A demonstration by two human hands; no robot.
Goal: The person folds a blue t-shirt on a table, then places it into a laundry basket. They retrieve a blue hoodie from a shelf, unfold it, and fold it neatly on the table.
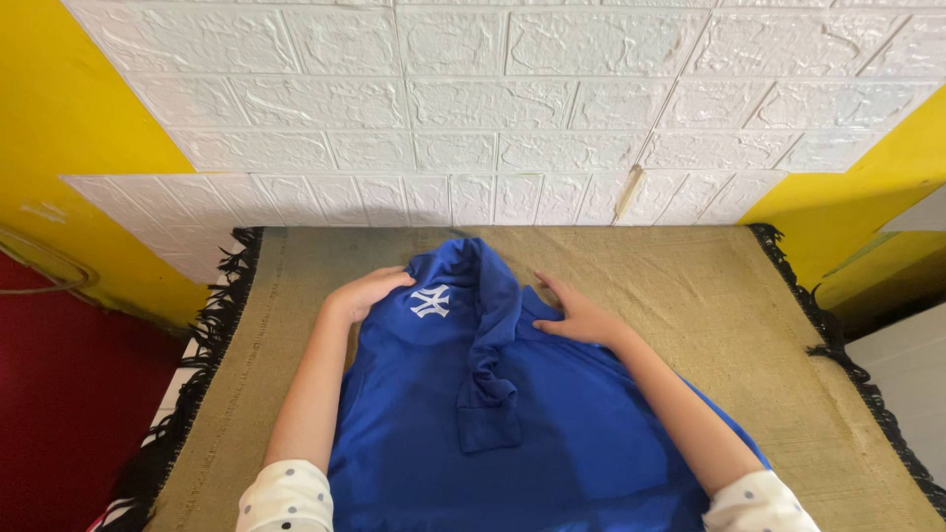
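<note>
Here the blue shirt (pixel 512 424) lies spread on the near half of the table, its collar end pointing to the far side and a white embroidered emblem (pixel 430 301) showing on the left of the chest. A long fold of cloth (pixel 490 345), perhaps a sleeve or the collar band, runs down the middle and ends in a bunched, creased cuff. The left hand (pixel 367 292) rests flat and open on the shirt's far left shoulder, fingers together and gripping nothing; the right hand (pixel 576 315) lies likewise open on the far right shoulder, fingers spread, pressing rather than pinching. Judging by this, the step in hand is smoothing the shoulders, and it would go best if both palms stayed flat and swept outward evenly, so that the cloth does not ruck up under them; the twisted middle strip looks as though it needs straightening as well. Both forearms cross the shirt, with white dotted sleeves (pixel 286 498) at the near edge. Beneath lies a coarse olive-brown mat (pixel 690 276) with a black fringe (pixel 212 325) along its left and right sides. Beyond it stands a wall of white embossed brick panels (pixel 493 99) with yellow paint at either side.
</note>
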